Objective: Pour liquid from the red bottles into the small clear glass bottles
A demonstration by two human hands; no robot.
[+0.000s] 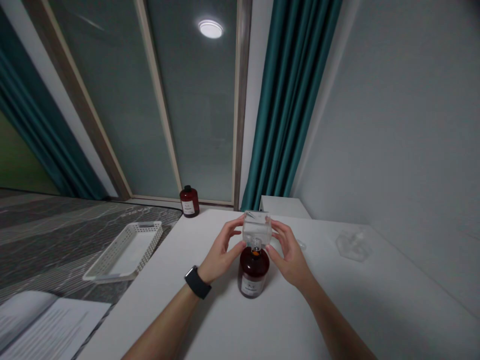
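Note:
Both of my hands grip a clear glass bottle [257, 227], one on each side. It is upside down, with its narrow neck at the mouth of an amber bottle [254, 267] that stands upright below. Whether the two necks touch is hard to tell. My left hand [221, 252], with a dark watch [197, 282] on its wrist, has its fingers and thumb closed on the clear bottle's left side. On the opposite side, my right hand [291, 256] holds it the same way. The amber bottle bears a white label and rests on the white table [210, 320].
Another amber bottle [189, 202] with a black cap stands at the table's far left corner. Left of the table are a white basket [148, 250] and an open book [63, 325]. A clear faceted object [353, 245] lies at right. Something small and clear [302, 244] is partly hidden behind my right hand.

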